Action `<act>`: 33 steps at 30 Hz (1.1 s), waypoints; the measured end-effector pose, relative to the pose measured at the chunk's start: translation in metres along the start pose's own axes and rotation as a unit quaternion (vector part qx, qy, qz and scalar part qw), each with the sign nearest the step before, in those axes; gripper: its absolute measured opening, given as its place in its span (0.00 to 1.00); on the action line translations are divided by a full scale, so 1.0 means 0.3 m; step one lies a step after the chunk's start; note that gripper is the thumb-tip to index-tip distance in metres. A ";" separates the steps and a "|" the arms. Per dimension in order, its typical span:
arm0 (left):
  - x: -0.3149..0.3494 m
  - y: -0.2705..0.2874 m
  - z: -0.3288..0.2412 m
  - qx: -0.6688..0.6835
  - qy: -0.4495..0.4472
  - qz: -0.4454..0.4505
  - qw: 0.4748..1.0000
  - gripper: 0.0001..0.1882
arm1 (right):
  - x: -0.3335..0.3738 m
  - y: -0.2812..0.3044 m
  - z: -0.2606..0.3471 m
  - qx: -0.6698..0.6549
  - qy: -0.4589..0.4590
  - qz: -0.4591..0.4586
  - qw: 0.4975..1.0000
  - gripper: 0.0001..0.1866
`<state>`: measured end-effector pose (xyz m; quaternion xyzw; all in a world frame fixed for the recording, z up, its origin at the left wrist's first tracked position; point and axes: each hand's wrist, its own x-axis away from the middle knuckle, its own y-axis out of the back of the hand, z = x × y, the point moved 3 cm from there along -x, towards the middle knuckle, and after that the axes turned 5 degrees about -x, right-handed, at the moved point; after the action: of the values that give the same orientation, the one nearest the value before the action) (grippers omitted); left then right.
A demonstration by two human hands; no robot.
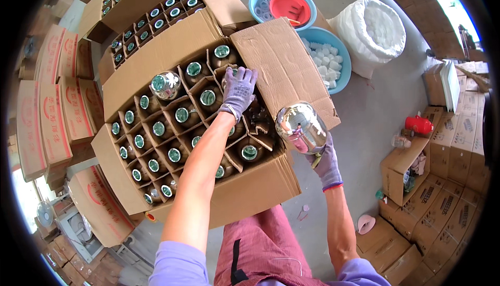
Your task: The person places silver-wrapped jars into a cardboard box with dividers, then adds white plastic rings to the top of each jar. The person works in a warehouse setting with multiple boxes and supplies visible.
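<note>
My right hand (326, 163), in a grey-purple glove, holds a large silvered glass flask liner (301, 124) beside the carton's right side. It grips the liner's lower end. My left hand (239, 89), gloved alike, reaches into an open cardboard carton (249, 188). Its fingers curl down over the top of another liner, whose greenish rim (234, 71) barely shows beneath them. Silvered liners with green mouths stand in the cardboard dividers (170, 118). One liner (165, 85) sits higher than its neighbours. Near my left hand, the dividers (259, 119) are bent around an opening.
A second carton of liners (156, 20) stands behind. Beyond the raised flap (284, 62) are a blue basin of white caps (338, 83), another holding a red bowl (289, 9), and a white sack (359, 41). Stacked cartons flank both sides (54, 124).
</note>
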<state>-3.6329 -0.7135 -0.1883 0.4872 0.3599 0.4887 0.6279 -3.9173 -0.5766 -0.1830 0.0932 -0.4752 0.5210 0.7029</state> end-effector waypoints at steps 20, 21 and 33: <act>-0.036 -0.041 0.041 -0.002 -0.014 0.050 0.999 0.39 | -0.009 -0.347 0.077 0.492 0.472 0.027 0.731 0.19; -0.037 -0.040 0.039 -0.002 -0.015 0.048 0.999 0.39 | 0.005 -0.375 0.073 0.511 0.479 0.044 0.712 0.19; -0.022 -0.043 0.029 -0.006 -0.015 0.062 0.998 0.41 | 0.072 -0.608 -0.037 0.681 0.578 0.233 0.385 0.18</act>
<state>-3.6231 -0.7227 -0.1986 0.5118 0.3168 0.5213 0.6049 -3.7612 -0.6360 -0.1060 0.1030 0.5564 0.7417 0.3600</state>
